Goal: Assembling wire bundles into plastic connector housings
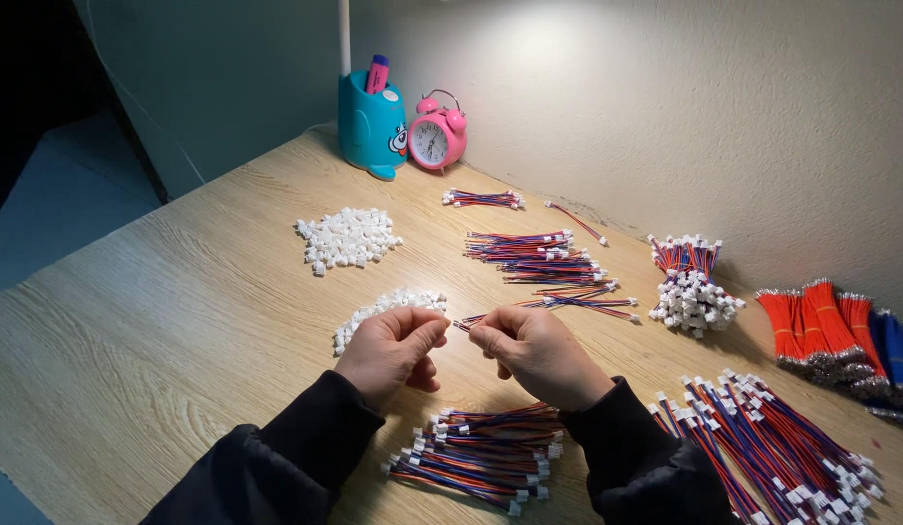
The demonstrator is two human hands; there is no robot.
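Hands: my left hand (391,342) pinched a white plug; my right hand (539,352) pinched a wire (558,303), both above the near counter (179,321).
Done: a bundle (485,455) of plugged wires lay near me.
Left: loose plugs (346,238) far left.

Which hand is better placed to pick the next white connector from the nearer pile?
Left, probably. The left hand sits right beside the nearer white connector pile, while the right hand pinches the wire.

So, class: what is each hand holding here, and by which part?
The right hand pinches a thin red-and-blue wire by its near end. The left hand has its fingertips closed at that end; what it holds is hidden.
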